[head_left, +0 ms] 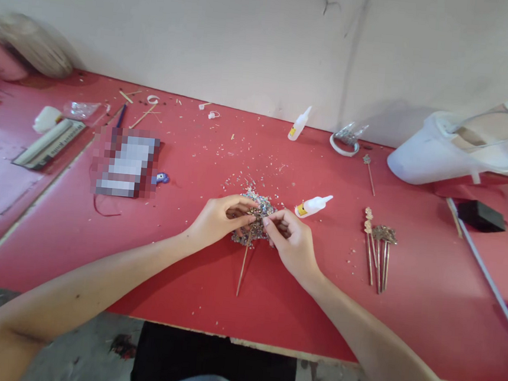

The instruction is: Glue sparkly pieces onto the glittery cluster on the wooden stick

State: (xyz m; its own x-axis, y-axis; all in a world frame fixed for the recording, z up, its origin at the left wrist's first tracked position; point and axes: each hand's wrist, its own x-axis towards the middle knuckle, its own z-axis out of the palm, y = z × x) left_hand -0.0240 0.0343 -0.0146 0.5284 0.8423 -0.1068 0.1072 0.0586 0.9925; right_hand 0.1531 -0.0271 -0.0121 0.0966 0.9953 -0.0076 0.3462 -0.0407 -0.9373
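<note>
Over a pile of small glittering beads or shards [261, 234], both hands meet at the ornamented top of a thin brown hair stick [242, 271]. The stick's shaft points down toward the table's front edge. My left hand [229, 215] is closed, thumb and fingers pinching the stick near its top. From the other side, my right hand [292, 235] pinches at the same ornament; whatever sits between its fingertips is too small to make out. Just beyond the right hand, an uncapped white glue bottle [313, 206] with a yellow label lies on its side.
Several decorated hair sticks [377, 257] lie at the right, with a single one [370, 174] farther back. A second glue bottle [299, 124] stands near the wall, beside a tape ring [344, 145]. A white bucket [418, 148] and black block [482, 216] are right; a blurred-out rectangular object [127, 164] is left.
</note>
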